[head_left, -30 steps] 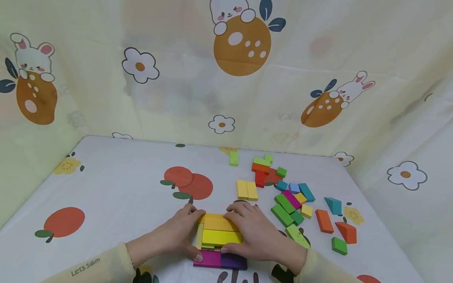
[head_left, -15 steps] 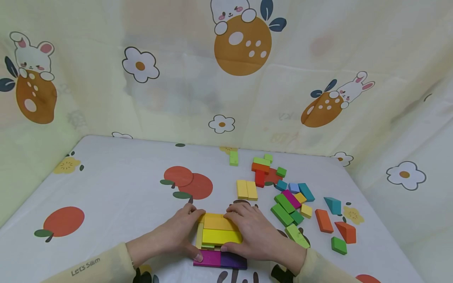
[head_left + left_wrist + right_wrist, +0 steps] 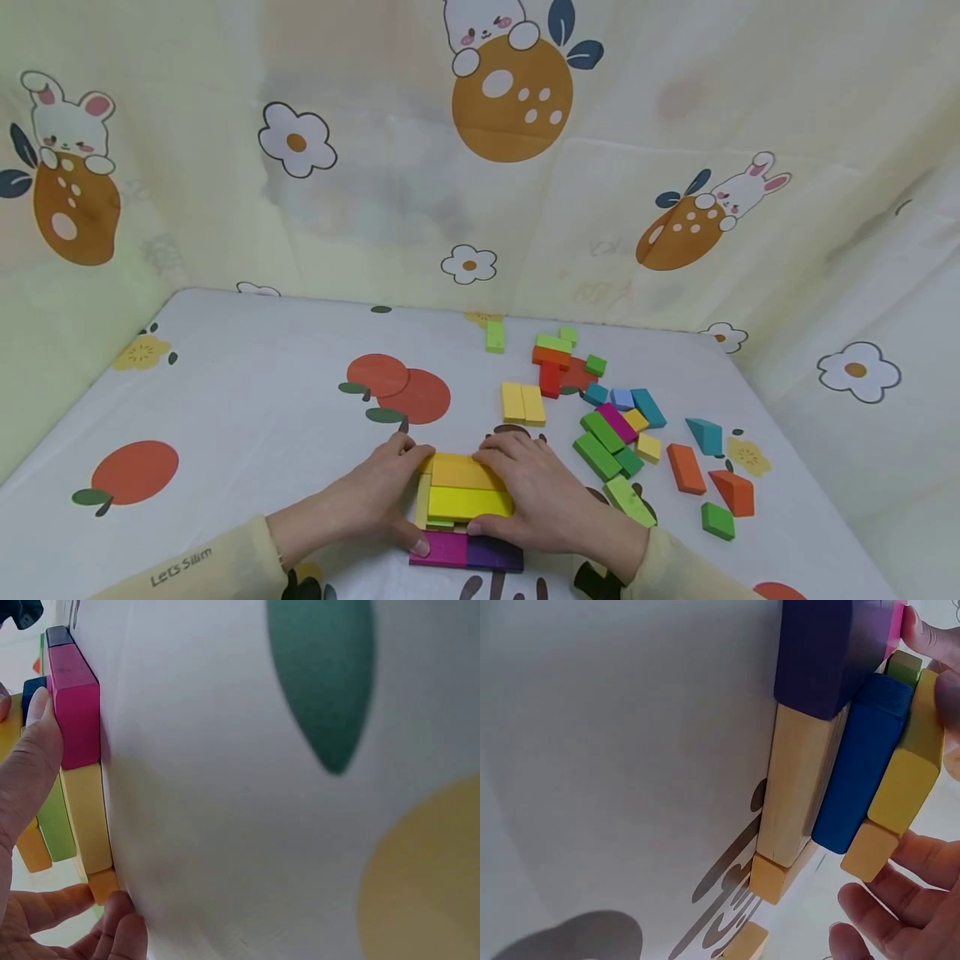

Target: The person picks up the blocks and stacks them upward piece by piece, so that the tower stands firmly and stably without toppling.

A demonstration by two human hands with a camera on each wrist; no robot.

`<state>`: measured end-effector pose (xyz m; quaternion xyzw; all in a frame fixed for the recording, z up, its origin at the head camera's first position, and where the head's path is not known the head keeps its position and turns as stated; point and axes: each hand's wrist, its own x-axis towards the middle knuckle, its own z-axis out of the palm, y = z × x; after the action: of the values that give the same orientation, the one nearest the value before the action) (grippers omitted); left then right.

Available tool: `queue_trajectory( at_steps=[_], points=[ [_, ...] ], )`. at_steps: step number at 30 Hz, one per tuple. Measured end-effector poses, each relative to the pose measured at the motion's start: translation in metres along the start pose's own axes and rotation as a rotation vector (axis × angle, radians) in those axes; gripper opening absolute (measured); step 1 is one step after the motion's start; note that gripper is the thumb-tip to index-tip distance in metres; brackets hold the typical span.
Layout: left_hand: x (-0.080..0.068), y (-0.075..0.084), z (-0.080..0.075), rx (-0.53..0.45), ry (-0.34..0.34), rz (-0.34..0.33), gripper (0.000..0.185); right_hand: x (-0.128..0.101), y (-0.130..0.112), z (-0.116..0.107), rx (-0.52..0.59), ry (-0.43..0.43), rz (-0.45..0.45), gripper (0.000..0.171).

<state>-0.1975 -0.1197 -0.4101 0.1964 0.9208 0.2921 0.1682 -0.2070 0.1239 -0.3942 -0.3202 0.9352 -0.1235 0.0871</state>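
A low layered stack of wooden blocks lies before me. On top, a yellow block (image 3: 468, 503) and an orange-yellow block (image 3: 468, 472) lie side by side. A magenta block (image 3: 442, 550) and a purple block (image 3: 495, 554) form the near edge. My left hand (image 3: 378, 492) spans the left end, thumb on the magenta block, fingers at the far orange corner. With the thumb at the yellow block's near edge and fingers behind the orange-yellow one, my right hand (image 3: 536, 492) holds the top pair. A blue block (image 3: 866, 761) and a plain wood block (image 3: 799, 784) show beneath.
Right of the stack lie scattered blocks, among them a green block (image 3: 596, 457), an orange block (image 3: 686, 468) and a teal triangular block (image 3: 705, 437). Two pale yellow blocks (image 3: 513, 402) lie behind the right hand. A printed curtain (image 3: 360, 217) hangs behind the table.
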Motion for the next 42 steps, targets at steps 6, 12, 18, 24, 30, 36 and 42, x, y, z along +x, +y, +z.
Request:
queue_trajectory(
  at_steps=[6, 12, 18, 24, 30, 36, 42],
  points=[
    [0.000, 0.001, 0.001, 0.003, -0.001, -0.009, 0.101, -0.006, 0.008, -0.006, 0.057, 0.025, 0.011, 0.070],
    [0.000, 0.003, 0.001, 0.008, 0.002, -0.006, 0.102, 0.000, 0.033, -0.020, 0.074, 0.096, 0.072, 0.050],
    [0.001, 0.002, 0.001, 0.006, 0.000, -0.006, 0.101, 0.020, 0.074, -0.025, -0.099, 0.134, 0.158, 0.058],
    [0.001, 0.002, 0.001, 0.003, -0.005, -0.006, 0.102, 0.041, 0.097, -0.022, -0.280, 0.096, 0.174, 0.067],
    [0.001, 0.002, 0.002, 0.003, -0.004, -0.008, 0.101, 0.045, 0.103, -0.022, -0.303, 0.058, 0.207, 0.066],
    [0.001, 0.002, 0.002, 0.005, 0.001, -0.006, 0.101, 0.029, 0.099, -0.021, -0.267, 0.018, 0.260, 0.068],
    [0.001, 0.002, 0.002, 0.005, -0.002, -0.007, 0.101, 0.011, 0.094, -0.022, -0.222, 0.027, 0.242, 0.068]
  ],
)
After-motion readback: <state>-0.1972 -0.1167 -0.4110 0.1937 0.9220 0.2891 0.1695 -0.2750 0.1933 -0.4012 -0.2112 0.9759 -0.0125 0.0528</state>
